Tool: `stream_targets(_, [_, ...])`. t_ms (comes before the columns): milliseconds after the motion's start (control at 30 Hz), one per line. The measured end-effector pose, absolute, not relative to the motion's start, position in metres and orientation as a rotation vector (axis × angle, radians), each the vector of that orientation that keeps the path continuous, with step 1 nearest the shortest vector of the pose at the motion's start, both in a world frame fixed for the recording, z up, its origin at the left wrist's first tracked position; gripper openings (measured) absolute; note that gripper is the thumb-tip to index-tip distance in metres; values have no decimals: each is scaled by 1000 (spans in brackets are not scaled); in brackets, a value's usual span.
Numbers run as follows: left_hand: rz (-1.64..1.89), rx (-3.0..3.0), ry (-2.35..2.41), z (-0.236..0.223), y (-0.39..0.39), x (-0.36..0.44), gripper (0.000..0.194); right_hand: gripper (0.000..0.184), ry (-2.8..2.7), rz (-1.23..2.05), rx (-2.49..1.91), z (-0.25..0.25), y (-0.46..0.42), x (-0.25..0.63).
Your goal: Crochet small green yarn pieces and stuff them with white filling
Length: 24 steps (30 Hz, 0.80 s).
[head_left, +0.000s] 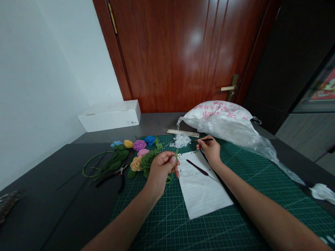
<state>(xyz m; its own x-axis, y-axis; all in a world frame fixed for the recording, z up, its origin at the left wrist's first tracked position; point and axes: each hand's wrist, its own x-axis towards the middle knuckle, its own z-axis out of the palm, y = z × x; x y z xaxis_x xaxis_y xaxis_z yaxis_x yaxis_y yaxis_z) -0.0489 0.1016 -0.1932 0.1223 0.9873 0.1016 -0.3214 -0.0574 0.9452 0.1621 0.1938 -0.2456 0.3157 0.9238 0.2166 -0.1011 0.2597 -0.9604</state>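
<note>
Crochet hook (204, 140) in right hand (209, 151), yarn (171, 169) in left hand (161, 169), six crocheted roses (139, 145)

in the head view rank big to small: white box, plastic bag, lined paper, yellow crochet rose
1. Plastic bag
2. Lined paper and white box: they look similar, and the paper sits nearer the camera, so unsure
3. Yellow crochet rose

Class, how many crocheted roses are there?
6, beyond the left hand: light blue rose, yellow rose, purple rose, blue rose, pink rose, peach rose; more may be hidden.
</note>
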Motion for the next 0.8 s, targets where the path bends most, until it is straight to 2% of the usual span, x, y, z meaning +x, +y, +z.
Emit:
stream_targets(167, [1325, 1141, 869, -195, 106, -53, 16, 39, -918, 1026, -935, -226, 171, 161])
stream_targets(267, [1332, 1172, 872, -195, 106, -53, 14, 42, -886, 1132, -875, -215, 153, 158])
stream_targets(567, [1228, 1080, 585, -189, 102, -48, 20, 41, -799, 1344, -836, -203, 113, 140])
stream_targets(800, [1274, 1094, 647, -187, 101, -50, 22, 28, -912, 1261, -734, -173, 90, 132])
